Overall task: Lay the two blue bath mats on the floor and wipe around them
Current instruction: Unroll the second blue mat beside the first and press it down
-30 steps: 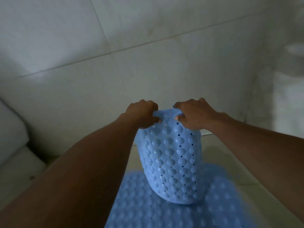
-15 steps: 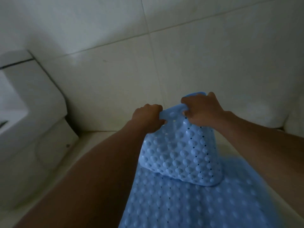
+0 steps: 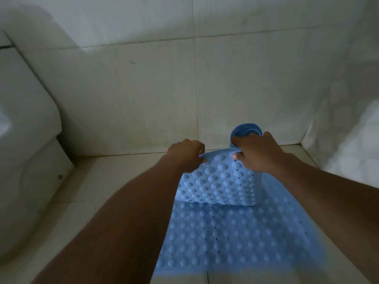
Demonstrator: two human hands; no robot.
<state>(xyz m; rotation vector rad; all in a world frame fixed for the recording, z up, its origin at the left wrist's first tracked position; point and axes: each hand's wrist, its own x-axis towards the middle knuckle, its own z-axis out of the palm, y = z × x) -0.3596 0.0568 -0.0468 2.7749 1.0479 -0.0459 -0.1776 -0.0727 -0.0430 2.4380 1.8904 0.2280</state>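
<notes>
A light blue bath mat [image 3: 235, 232] with round bumps and small holes lies partly flat on the tiled floor in front of me. Its far end is folded back toward me, suction-cup side up [image 3: 221, 187]. My left hand [image 3: 185, 154] grips the left part of that folded edge. My right hand [image 3: 256, 153] grips the right part. Behind my right hand a darker blue rolled or curled piece [image 3: 246, 129] stands up near the wall; whether it belongs to this mat or a second one I cannot tell.
A white toilet [image 3: 24, 130] fills the left side, its base reaching the floor. A tiled wall [image 3: 153, 89] runs across just beyond the mat. A white fixture or wall [image 3: 352, 140] closes the right corner. Bare floor tiles [image 3: 106, 181] lie left of the mat.
Both hands have lowered the folded end of the mat toward the floor and farther toward the wall. More of the mat now lies flat. The view has tilted down.
</notes>
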